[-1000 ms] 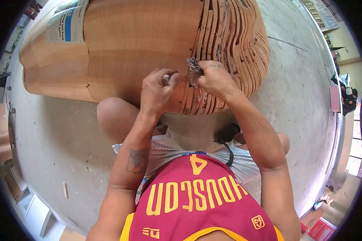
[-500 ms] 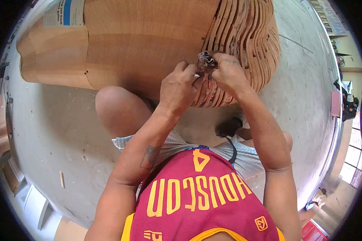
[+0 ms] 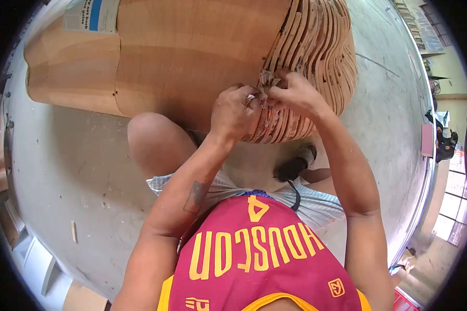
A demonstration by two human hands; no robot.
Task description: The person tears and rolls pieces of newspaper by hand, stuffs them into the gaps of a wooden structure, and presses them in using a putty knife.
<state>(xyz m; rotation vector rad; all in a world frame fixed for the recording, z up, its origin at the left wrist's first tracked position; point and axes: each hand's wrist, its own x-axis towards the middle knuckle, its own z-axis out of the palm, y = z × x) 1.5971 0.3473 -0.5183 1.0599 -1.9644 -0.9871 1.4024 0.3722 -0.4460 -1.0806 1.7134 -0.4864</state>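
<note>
- In the head view, the wooden form (image 3: 192, 57) lies on the floor (image 3: 98, 176) in front of the crouching person, its smooth panel to the left and its slatted end (image 3: 324, 57) to the right.
- The right hand (image 3: 297, 93) is mostly closed, thumb and fingers pinching a crumpled piece (image 3: 268, 79), apparently paper, right where the panel meets the slats.
- The left hand (image 3: 234, 111) is curled just beside it, fingers bent in, with a small whitish bit (image 3: 250, 97) caught near the fingertips; whether it also grips the crumpled piece cannot be told.
- Good handling here probably means a light pinch close to the slats, since a thin, creased piece could tear if pulled from its loose end.
- Working along the slats' length rather than across them would likely spare their narrow edges.
- The left hand is well placed to steady the seam or take up scraps while the right does the finer work.
- A newspaper sheet (image 3: 91, 14) lies flat on the panel's far left, well apart from both hands, and calls for no attention.
</note>
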